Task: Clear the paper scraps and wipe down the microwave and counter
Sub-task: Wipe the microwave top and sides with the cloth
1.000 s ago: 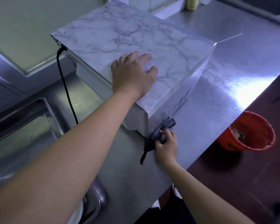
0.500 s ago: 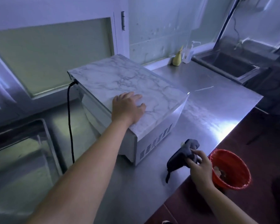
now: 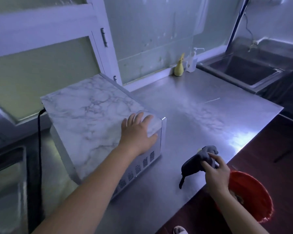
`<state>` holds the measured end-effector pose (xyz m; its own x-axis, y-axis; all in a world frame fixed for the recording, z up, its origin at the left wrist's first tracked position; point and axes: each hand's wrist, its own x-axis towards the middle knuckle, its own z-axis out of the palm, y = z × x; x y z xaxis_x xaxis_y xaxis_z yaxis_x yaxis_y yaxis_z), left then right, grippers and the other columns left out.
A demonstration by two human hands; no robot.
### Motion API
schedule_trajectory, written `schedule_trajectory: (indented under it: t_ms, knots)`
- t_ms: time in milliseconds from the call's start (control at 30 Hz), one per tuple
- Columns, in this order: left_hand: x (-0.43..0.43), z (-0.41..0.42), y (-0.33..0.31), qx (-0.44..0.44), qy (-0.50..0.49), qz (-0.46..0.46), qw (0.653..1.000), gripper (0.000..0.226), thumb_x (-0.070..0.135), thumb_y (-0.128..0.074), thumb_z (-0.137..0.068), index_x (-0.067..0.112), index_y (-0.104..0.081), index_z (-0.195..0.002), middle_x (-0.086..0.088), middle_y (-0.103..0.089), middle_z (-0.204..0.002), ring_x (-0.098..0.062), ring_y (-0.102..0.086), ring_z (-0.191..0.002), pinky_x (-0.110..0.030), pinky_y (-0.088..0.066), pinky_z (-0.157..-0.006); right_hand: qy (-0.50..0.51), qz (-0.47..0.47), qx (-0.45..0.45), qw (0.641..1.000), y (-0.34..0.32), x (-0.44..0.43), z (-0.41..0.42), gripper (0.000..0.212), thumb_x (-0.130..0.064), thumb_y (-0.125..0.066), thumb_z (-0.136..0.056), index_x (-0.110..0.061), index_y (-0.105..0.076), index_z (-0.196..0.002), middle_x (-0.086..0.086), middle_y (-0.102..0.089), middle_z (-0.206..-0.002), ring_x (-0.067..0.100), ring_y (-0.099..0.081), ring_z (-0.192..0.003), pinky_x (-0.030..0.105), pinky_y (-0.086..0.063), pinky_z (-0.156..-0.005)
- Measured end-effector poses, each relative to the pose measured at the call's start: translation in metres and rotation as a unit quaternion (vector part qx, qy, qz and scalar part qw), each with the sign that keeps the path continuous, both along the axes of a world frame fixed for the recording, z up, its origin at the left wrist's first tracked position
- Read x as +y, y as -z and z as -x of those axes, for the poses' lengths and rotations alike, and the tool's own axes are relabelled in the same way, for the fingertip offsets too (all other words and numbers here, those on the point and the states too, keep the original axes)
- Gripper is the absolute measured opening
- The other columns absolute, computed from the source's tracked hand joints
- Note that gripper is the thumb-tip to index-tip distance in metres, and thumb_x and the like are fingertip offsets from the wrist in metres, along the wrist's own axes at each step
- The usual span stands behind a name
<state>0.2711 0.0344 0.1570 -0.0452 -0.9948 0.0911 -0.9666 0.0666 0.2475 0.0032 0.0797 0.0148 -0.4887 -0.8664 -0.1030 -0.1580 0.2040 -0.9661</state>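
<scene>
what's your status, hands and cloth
Left hand flat on marble-patterned white microwave. Right hand grips dark grey cloth on steel counter. Round red bucket beside right hand, off counter.

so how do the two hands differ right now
The left hand lies flat, fingers straight; the right hand curls round a grey cloth. The left hand rests on the microwave top; the right hand is down at the counter edge. Both are bare.
</scene>
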Motion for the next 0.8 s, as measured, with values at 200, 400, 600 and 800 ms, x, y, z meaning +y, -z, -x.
schedule_trajectory:
  t_ms: [200,400,600,800]
  knots:
    - [-0.057,0.045,0.006,-0.076,-0.03,-0.013,0.997,0.052,0.052,-0.053,-0.089,0.034,-0.043,-0.137,0.003,-0.028,-0.155,-0.025,-0.018,-0.143,-0.044,-0.014,-0.117,-0.141,-0.032,0.242,0.959,-0.006,-0.082,0.073,0.04,-0.008,-0.072,-0.077,-0.023,-0.072,-0.114,0.006,-0.06,-0.125,0.03,-0.06,-0.106,0.044,-0.049,-0.09]
    - [-0.064,0.063,0.018,-0.087,-0.049,0.022,0.995,0.044,0.056,-0.054,-0.087,0.04,-0.049,-0.127,0.009,-0.027,-0.158,-0.023,-0.018,-0.143,-0.045,-0.01,-0.117,-0.301,-0.126,0.412,0.851,0.023,-0.14,0.092,0.04,-0.019,-0.07,-0.078,-0.027,-0.07,-0.117,0.004,-0.059,-0.133,0.035,-0.05,-0.119,0.041,-0.033,-0.095]
    - [-0.059,0.072,0.011,-0.01,-0.062,0.01,0.998,0.049,0.056,-0.059,-0.089,0.036,-0.052,-0.134,0.006,-0.028,-0.16,-0.021,-0.021,-0.147,-0.04,-0.006,-0.12,-0.394,-0.067,0.244,0.884,-0.01,-0.165,0.036,0.03,-0.04,-0.064,-0.094,-0.023,-0.07,-0.118,-0.002,-0.065,-0.128,0.015,-0.052,-0.118,0.034,-0.04,-0.094]
    - [0.017,0.028,-0.015,0.1,-0.213,0.166,0.958,0.055,0.043,-0.058,-0.084,0.016,-0.061,-0.132,-0.008,-0.056,-0.141,-0.028,-0.047,-0.137,-0.054,-0.036,-0.11,-0.505,-0.032,-0.023,0.862,-0.105,-0.18,-0.043,0.03,-0.06,-0.06,-0.087,-0.04,-0.07,-0.106,-0.028,-0.067,-0.109,-0.01,-0.061,-0.101,0.023,-0.046,-0.089]
